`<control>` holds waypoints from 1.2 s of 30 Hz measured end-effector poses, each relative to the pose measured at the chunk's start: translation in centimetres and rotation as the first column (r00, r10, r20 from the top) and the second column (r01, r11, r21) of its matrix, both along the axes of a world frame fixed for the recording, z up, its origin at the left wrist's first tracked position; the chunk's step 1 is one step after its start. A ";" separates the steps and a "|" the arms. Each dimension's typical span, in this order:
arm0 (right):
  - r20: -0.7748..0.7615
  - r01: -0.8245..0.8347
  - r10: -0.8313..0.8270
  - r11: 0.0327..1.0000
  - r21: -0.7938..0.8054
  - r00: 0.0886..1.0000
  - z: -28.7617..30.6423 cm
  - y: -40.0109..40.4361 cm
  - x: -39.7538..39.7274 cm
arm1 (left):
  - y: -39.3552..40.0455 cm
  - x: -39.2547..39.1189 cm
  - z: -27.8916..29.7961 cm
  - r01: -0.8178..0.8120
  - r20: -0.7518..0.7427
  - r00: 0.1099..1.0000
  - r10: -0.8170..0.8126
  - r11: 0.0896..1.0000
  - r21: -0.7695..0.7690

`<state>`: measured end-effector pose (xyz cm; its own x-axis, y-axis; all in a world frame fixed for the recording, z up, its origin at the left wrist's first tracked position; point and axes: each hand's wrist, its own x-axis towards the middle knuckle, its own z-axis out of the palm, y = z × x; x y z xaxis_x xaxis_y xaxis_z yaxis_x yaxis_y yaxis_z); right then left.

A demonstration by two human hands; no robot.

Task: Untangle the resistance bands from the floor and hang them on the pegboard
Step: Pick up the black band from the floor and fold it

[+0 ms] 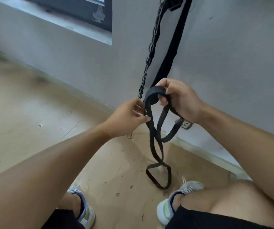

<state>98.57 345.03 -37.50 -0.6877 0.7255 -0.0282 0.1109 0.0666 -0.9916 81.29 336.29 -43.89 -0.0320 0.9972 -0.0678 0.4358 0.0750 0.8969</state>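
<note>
A black resistance band (156,146) hangs in twisted loops from my hands, its lowest loop near the floor between my feet. My right hand (179,100) grips the band's top fold, fingers curled through it. My left hand (128,118) reaches in from the left and pinches one strand just below that fold between thumb and fingertips. Another wide black band (171,47) hangs down the grey wall behind, its upper end out of frame. The pegboard is not visible.
A black chain (151,50) hangs against the wall beside the wide band. A wall socket (186,124) sits low on the wall. A small metal clip (129,135) lies on the wooden floor. My shoes (83,210) stand at the bottom.
</note>
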 end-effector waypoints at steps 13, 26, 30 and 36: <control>-0.330 -0.031 -0.024 0.986 -0.162 0.944 0.3 0.2 1.0 | 0.5 0.2 -1.4 0.052 -0.119 0.990 -0.072 0.985 -0.163; 0.534 0.062 -0.182 0.970 0.235 0.826 -6.5 4.6 6.7 | 2.2 -3.0 -0.4 -0.233 -0.091 0.966 0.241 0.969 0.084; 0.664 -0.092 -0.008 0.989 0.115 0.748 -7.9 4.1 7.0 | 2.1 -2.4 -0.4 -0.211 -0.045 0.976 0.213 0.977 0.042; 0.587 -0.171 0.051 0.974 0.152 0.808 -9.2 3.0 5.3 | 2.3 -1.5 -0.2 -0.196 -0.052 0.979 0.199 0.979 0.059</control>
